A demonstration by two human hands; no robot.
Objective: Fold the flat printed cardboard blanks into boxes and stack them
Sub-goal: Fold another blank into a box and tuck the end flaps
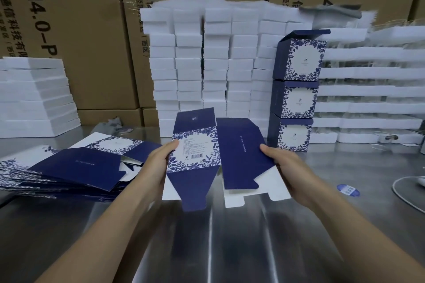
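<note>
Three folded boxes (295,101) stand stacked in one column on the bench (230,241), right of centre. The top one's lid flap is raised, and its inside is hidden from you. You hold one blank (202,156) spread over the bench, printed side up. Your left grip (156,165) pinches its left edge, thumb on the floral panel. Your right grip (291,171) pinches the right edge, thumb on the navy panel. Both forearms reach forward. A fanned pile of blanks (76,167) lies to the left, too overlapped to count.
</note>
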